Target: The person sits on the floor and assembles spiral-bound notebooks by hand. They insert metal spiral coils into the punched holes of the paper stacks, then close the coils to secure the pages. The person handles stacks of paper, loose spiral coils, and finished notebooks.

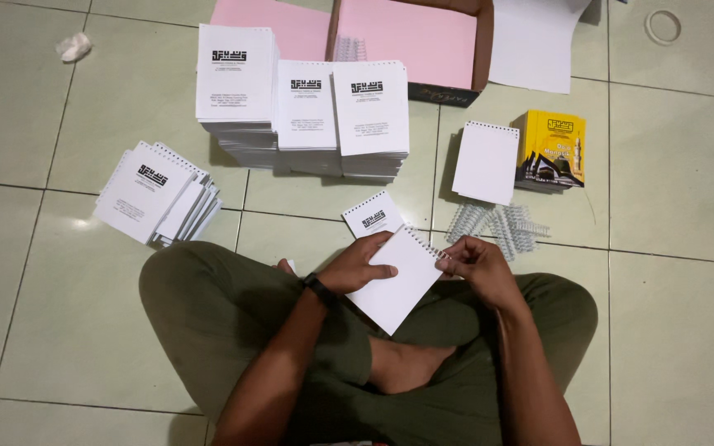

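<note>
Over the crossed legs, near centre, a small white booklet (396, 281) sits tilted between both hands. Left hand (359, 266) closed on its left edge, thumb laid flat across the blank top sheet. Right hand (474, 266) pinched at the booklet's upper right corner, where the spiral edge runs; fingertips curled in, exact grip partly hidden. Black watch (317, 288) on the left wrist. Just beyond the booklet, a printed cover sheet (373, 215) lies on the tiled floor (671, 165). Loose wire binding coils (499, 227) lie right of it, near the right hand. Farther out: three tall stacks of printed pages (303, 107), a fanned pile of bound booklets (154, 194) at left, a yellow-covered stack (550, 149) at right, pink paper in a cardboard box (411, 37) at the far edge.
</note>
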